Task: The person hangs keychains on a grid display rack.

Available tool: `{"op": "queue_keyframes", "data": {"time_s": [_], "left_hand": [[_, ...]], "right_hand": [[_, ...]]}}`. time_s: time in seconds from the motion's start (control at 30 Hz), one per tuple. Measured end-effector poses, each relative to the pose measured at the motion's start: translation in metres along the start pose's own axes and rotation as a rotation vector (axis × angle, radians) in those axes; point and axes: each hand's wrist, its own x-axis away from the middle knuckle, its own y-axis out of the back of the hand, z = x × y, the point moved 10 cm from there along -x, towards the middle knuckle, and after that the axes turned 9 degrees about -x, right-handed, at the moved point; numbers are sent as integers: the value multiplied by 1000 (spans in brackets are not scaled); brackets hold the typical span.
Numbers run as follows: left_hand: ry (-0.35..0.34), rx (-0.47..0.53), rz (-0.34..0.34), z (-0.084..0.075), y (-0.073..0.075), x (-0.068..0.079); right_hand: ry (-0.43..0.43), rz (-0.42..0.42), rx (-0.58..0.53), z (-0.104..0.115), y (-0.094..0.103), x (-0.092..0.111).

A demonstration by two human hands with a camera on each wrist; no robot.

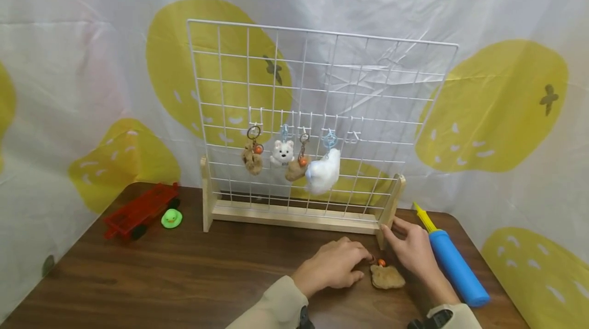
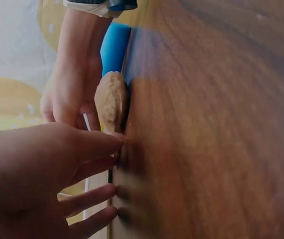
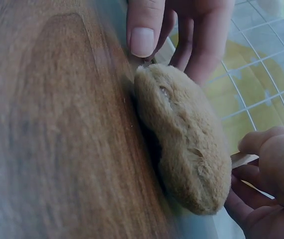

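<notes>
red wheeled toy [image 1: 142, 209], left | green duck [image 1: 172, 218] beside it | blue cylinder [image 1: 458, 267], yellow-tipped, right | patterned curtain [image 1: 511, 12] behind

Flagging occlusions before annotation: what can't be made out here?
Whether the left hand pinches anything: right wrist view, its thumb covers the contact.
That hand's wrist end: left wrist view, cut off by the left edge.
Underside of the brown plush beside it: right wrist view, against the table.
Lettering on the white bear: head view, too small.

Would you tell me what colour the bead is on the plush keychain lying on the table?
The bead is orange; the head view shows it best.
</notes>
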Motion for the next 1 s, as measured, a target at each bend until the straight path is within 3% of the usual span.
{"op": "queue_keyframes", "data": {"time_s": [0.23,0.4,0.6,1.0], "left_hand": [[58,-29,-37,9,5,1],[72,14,-40,14,9,4],[38,32,-11,14,9,8],[-4,-49,30,7,9,13]], "right_hand": [[-5,-7,9,1,0,0],[-3,-12,5,1,0,0],[-7,-14,15,1,1,0],[-18,-16,12,0,1,0]]}}
